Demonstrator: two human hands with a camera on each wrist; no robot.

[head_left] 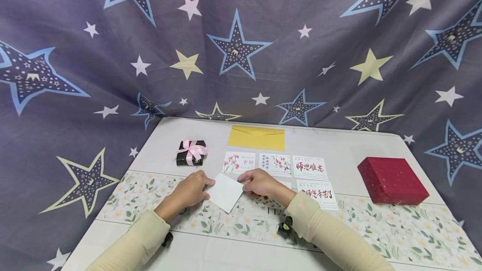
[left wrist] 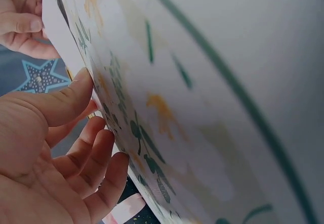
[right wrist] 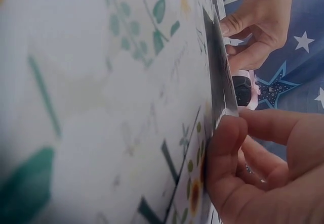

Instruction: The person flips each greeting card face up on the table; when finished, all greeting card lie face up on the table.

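A blank white card [head_left: 226, 193] is turned like a diamond over the flowered band in the middle of the table. My right hand [head_left: 260, 182] pinches its right corner between thumb and forefinger; the right wrist view shows this grip, with the card edge slightly raised above a dark shadow. My left hand [head_left: 191, 188] is at the card's left side, forefinger and thumb spread apart and touching the edge. In the left wrist view, this hand's other fingers [left wrist: 104, 178] are loosely bent. Under the right hand lies a partly hidden card with a sunflower print [right wrist: 194, 196].
Behind the hands are a black gift box [head_left: 188, 160] with pink ribbon and a yellow envelope [head_left: 256, 138]. Printed cards lie at centre right, among them a carnation card [head_left: 238, 163] and red-lettered cards [head_left: 309, 168]. A red box [head_left: 391, 181] stands at right. A starry curtain [head_left: 241, 91] hangs behind.
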